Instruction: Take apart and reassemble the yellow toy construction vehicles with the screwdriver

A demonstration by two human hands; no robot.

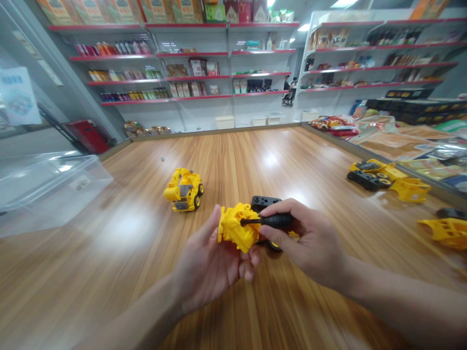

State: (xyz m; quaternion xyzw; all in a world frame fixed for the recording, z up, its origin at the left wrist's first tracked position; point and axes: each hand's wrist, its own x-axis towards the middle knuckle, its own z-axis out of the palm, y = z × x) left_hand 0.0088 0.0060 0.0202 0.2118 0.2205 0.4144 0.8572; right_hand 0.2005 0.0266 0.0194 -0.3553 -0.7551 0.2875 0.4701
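Observation:
My left hand (215,267) is closed around a yellow plastic toy truck part (237,233), thumb on its left edge and fingers beneath. In my right hand (310,243) is a screwdriver (277,220) with a black handle, held level and pointing left. Its tip meets a dark spot on the yellow part; whether a screw sits there I cannot tell. Behind my right fingers lies a black toy chassis (264,201), partly hidden, with a wheel (275,246) showing below. A yellow toy truck (184,189) with black wheels stands farther off to the left.
On the right of the wooden table (146,272) are a yellow and black toy vehicle (386,177) and more yellow parts (448,232). A clear plastic bin (51,189) stands at left. Packaged goods (335,125) lie beyond the right edge; stocked shelves (197,78) line the back.

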